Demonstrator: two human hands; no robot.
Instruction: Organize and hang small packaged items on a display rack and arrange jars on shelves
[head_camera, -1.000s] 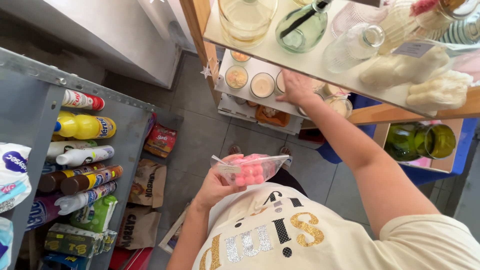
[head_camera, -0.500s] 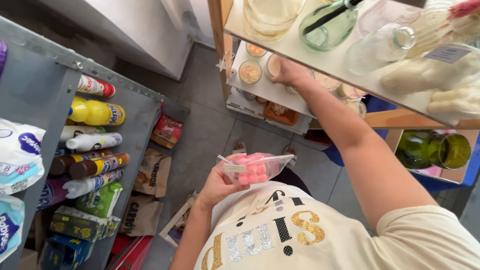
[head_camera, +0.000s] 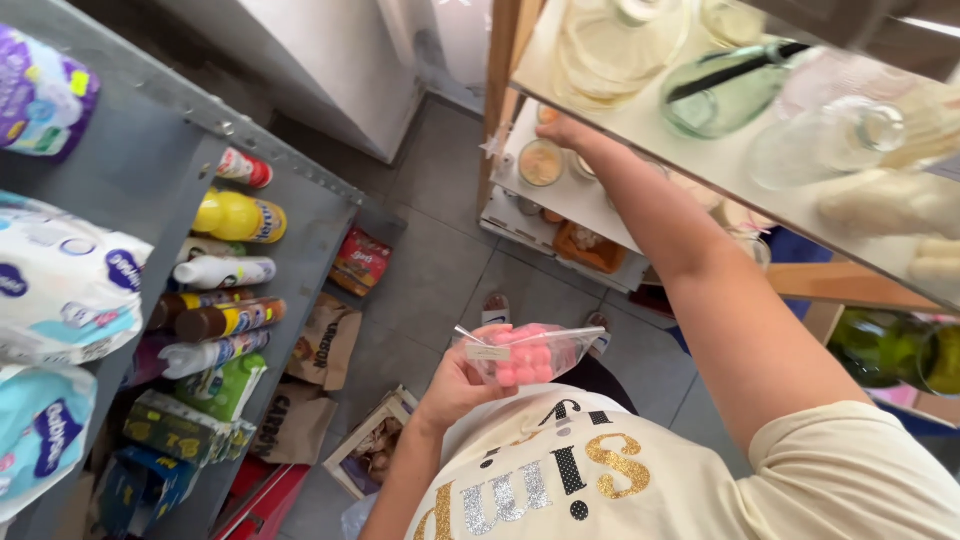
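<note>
Close against the cream shirt, the left hand (head_camera: 462, 385) gripped a small clear plastic bag of pink round sweets (head_camera: 528, 354), fingers wrapped round its left end, holding it level just above the chest. Further off, the right hand (head_camera: 562, 128) reached out to the white lower shelf (head_camera: 590, 205) of the wooden rack, its fingers hidden behind the edge of the glass shelf (head_camera: 700, 160), so I could not tell whether they held anything. Just left of that hand stood a round lidded tub with a pale brown filling (head_camera: 541, 162). On the glass shelf above sat a green glass bottle lying on its side (head_camera: 722, 92) and a clear glass jar (head_camera: 620, 45). Over on the left, a grey metal shelf unit (head_camera: 150, 150) carried a yellow plastic bottle (head_camera: 238, 216), a white spray can (head_camera: 224, 271) and a brown one (head_camera: 228, 319). Brown paper bags (head_camera: 325, 345) lay on the grey floor below.
</note>
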